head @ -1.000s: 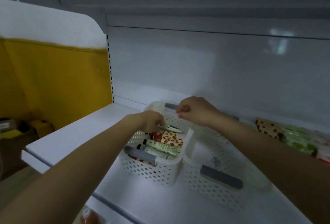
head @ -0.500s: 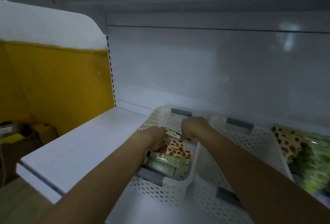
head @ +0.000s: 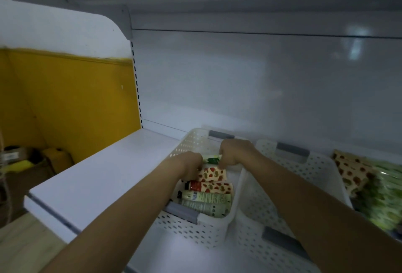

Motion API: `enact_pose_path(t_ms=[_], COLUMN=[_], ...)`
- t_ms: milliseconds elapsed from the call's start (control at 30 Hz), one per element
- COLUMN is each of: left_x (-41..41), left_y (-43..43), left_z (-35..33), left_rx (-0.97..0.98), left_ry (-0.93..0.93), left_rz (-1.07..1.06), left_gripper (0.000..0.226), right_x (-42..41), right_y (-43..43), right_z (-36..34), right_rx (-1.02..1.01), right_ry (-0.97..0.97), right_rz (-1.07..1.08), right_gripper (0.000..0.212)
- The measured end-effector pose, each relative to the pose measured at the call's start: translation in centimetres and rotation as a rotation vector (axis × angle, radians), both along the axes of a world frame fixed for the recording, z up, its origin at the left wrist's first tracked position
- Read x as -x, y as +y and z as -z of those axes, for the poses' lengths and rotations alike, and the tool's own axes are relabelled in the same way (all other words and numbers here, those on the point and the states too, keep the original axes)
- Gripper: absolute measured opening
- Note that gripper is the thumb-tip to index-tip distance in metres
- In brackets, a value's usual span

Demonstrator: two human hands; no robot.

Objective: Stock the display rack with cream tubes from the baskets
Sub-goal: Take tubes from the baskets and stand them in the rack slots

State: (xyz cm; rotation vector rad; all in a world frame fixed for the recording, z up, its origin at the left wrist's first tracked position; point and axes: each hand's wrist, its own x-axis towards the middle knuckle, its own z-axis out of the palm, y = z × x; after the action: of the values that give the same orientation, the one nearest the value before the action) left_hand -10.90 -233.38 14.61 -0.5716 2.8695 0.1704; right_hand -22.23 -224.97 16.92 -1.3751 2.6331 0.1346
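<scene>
So the biggest thing in view is the rack's white back panel, with the white shelf running along under it and a yellow wall off to the left past the rack's edge. Two white perforated baskets sit side by side on the shelf, touching: the right basket looks bare inside, while the left basket has a handful of cream tubes lying flat in it. Far right on the shelf there's a pile of stocked tubes, pretty blurry, some spotted and some green. Both forearms reach in over the left basket. The left hand and right hand are down inside it near the back wall, and a small green tube runs between them, with the fingers of each hand curled round one end of it. Right below that lie a strawberry-print tube, then a red-capped tube, then a couple of pale green tubes nearest the front handle.
</scene>
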Motion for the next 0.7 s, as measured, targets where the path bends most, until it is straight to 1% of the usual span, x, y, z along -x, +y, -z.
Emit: enact_pose_path(t_ms=[67,133,233,300,333,400,467,533,567,600,667,700], left_x=[-0.3,-0.5,-0.9,-0.8,-0.8,-0.4,0.5,1.9,2.7,3.6,5.5,6.3], left_y=[0.1,0.1,0.5,0.9,1.3,2.6,4.4,7.0,8.6,10.3,13.8,15.6], left_z=[-0.3,-0.7,-1.6,-2.3,-2.9,-4.5,-6.3,-7.7,-8.1,-8.4,-8.4,-8.3], left_rx=[0.001,0.002,-0.019,-0.098,-0.157,-0.284,-0.453,-0.619,-0.666,-0.705,-0.796,-0.837], left_ry=[0.008,0.056,0.191,0.303,0.358,0.45,0.537,0.6,0.622,0.638,0.657,0.655], left_rz=[0.029,0.05,0.034,0.016,0.016,0.029,0.054,0.075,0.078,0.085,0.104,0.117], left_gripper=[0.02,0.018,0.015,0.011,0.013,0.023,0.025,0.024,0.024,0.026,0.033,0.032], right_x=[0.1,0.1,0.3,1.2,1.6,2.1,2.6,2.8,2.8,2.8,3.1,3.1], right_y=[0.5,1.7,4.9,7.9,9.7,13.9,17.9,21.5,23.0,24.5,26.9,28.0], right_z=[-1.0,-2.8,-5.7,-7.1,-7.7,-9.0,-9.9,-10.0,-9.9,-9.6,-8.9,-8.5], right_rx=[0.16,0.368,0.688,0.901,1.005,1.181,1.277,1.294,1.291,1.285,1.288,1.286], right_ry=[-0.132,-0.249,-0.326,-0.378,-0.422,-0.527,-0.554,-0.496,-0.455,-0.405,-0.308,-0.255], right_rz=[-0.035,-0.039,0.02,0.089,0.129,0.192,0.213,0.223,0.233,0.247,0.262,0.265], right_gripper=[0.033,0.024,0.021,0.024,0.022,0.015,0.002,0.016,0.02,0.02,0.014,0.012])
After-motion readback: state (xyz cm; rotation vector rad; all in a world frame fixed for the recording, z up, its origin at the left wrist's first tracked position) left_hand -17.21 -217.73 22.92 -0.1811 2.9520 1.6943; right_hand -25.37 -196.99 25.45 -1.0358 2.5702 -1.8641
